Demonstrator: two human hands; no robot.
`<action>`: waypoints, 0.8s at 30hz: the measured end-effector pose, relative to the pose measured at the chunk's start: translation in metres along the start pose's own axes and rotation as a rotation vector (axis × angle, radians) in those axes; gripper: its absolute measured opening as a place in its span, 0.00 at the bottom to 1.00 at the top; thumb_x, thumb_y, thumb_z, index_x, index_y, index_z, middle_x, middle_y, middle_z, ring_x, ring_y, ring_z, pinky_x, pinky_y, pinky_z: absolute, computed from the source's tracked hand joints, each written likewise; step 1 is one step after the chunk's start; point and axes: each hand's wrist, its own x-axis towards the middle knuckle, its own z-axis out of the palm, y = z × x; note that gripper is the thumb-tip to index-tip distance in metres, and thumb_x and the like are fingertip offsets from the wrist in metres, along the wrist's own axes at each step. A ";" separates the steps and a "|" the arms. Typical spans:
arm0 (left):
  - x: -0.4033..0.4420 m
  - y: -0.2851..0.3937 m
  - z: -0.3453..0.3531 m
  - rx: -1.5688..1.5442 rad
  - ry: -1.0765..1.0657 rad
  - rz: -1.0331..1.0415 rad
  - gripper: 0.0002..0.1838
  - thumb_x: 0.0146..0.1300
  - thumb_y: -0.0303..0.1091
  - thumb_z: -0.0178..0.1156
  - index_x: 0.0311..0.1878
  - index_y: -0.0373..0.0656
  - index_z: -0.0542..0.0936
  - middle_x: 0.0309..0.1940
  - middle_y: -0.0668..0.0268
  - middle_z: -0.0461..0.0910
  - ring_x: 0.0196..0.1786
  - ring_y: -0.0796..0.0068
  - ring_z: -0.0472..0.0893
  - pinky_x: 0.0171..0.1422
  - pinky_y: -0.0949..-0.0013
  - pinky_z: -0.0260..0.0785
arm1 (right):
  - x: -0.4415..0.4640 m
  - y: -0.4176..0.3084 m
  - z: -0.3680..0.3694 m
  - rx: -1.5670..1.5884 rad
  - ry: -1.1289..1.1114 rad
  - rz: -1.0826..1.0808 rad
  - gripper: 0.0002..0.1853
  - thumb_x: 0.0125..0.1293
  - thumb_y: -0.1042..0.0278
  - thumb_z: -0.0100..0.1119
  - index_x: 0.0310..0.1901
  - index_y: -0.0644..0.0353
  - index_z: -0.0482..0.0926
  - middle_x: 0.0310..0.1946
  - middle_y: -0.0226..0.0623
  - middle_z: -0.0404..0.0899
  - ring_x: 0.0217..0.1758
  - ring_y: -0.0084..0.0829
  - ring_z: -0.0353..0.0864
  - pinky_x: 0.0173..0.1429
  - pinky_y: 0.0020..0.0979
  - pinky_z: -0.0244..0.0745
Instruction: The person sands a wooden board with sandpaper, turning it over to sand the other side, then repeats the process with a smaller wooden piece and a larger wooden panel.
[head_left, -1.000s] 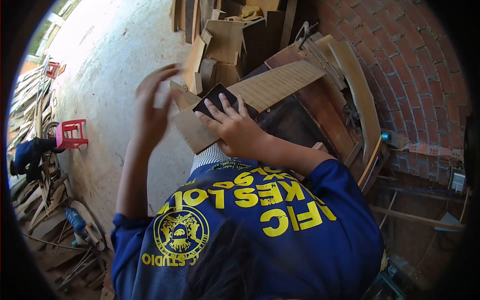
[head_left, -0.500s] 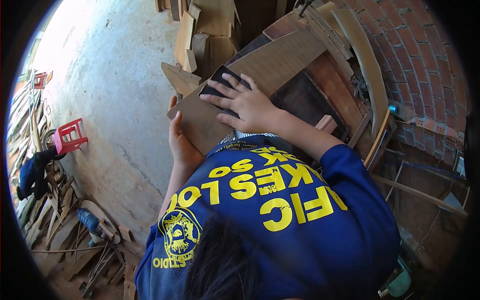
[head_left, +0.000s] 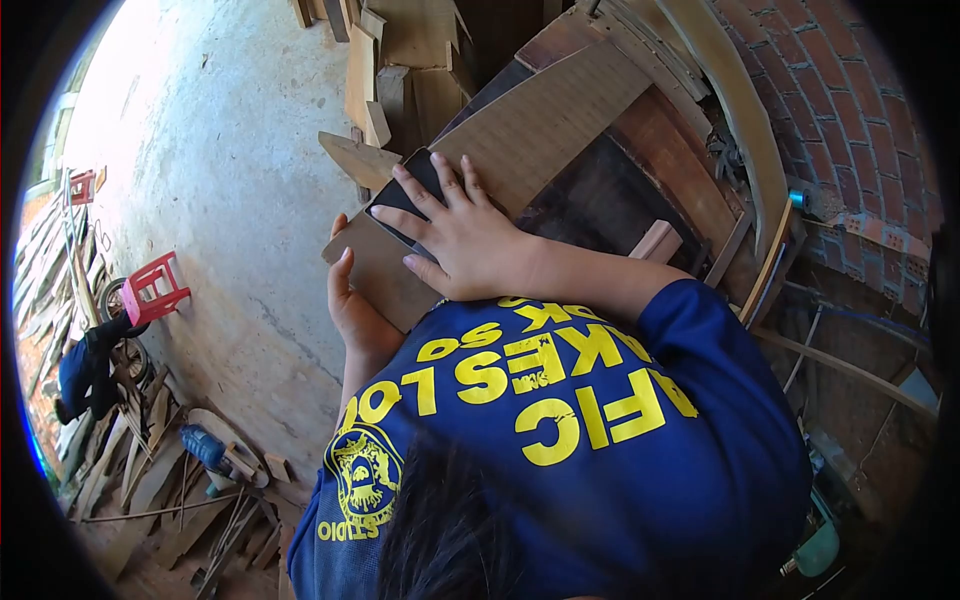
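A long, tapering brown wooden board (head_left: pixel 560 115) slants from my body toward the upper right. My left hand (head_left: pixel 362 318) is closed around its near left edge, thumb on top and a fingertip showing past the edge. A piece of black sandpaper (head_left: pixel 412 188) lies flat on the board near this end. On top of it my right hand (head_left: pixel 465 235) presses, fingers spread over the sheet and thumb toward me. The palm hides part of the sandpaper. My shirt covers the board's lowest part.
Wooden pieces (head_left: pixel 420 85) stand beyond the board, and a pointed offcut (head_left: pixel 355 160) sticks out beside it. Dark reddish panels (head_left: pixel 675 160) lie underneath. A brick wall (head_left: pixel 850 110) rises at right. Left are a red plastic stool (head_left: pixel 157 290), a person in dark clothes (head_left: pixel 85 365) and scrap wood (head_left: pixel 140 500).
My right hand and the sandpaper have shifted slightly left and toward the board's near end. The left hand keeps its hold on the board. The whole view has tilted a little.
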 end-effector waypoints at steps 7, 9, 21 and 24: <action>0.008 0.011 0.004 -0.005 0.004 0.002 0.27 0.65 0.41 0.47 0.69 0.56 0.62 0.62 0.60 0.69 0.61 0.61 0.72 0.64 0.55 0.68 | 0.017 0.038 0.013 0.124 0.113 -0.097 0.31 0.70 0.45 0.41 0.72 0.36 0.54 0.74 0.42 0.48 0.75 0.63 0.43 0.75 0.58 0.34; 0.006 0.011 0.007 0.014 0.022 -0.005 0.27 0.65 0.41 0.47 0.68 0.56 0.62 0.62 0.59 0.69 0.62 0.60 0.72 0.64 0.55 0.68 | 0.017 0.046 0.013 0.094 0.073 -0.100 0.30 0.70 0.43 0.38 0.72 0.34 0.54 0.75 0.40 0.47 0.76 0.59 0.42 0.76 0.58 0.29; -0.003 0.002 0.007 0.135 0.136 -0.058 0.28 0.65 0.44 0.47 0.70 0.59 0.62 0.62 0.62 0.69 0.60 0.61 0.73 0.63 0.56 0.69 | 0.018 0.048 -0.005 0.204 -0.179 -0.020 0.36 0.59 0.56 0.49 0.71 0.35 0.53 0.76 0.42 0.38 0.78 0.56 0.30 0.76 0.58 0.26; -0.002 0.003 0.009 0.120 0.109 -0.047 0.28 0.65 0.44 0.47 0.70 0.59 0.62 0.62 0.61 0.69 0.60 0.61 0.73 0.63 0.57 0.69 | 0.020 0.049 -0.004 0.195 -0.233 -0.020 0.37 0.58 0.56 0.50 0.71 0.36 0.52 0.77 0.41 0.28 0.78 0.54 0.25 0.76 0.59 0.24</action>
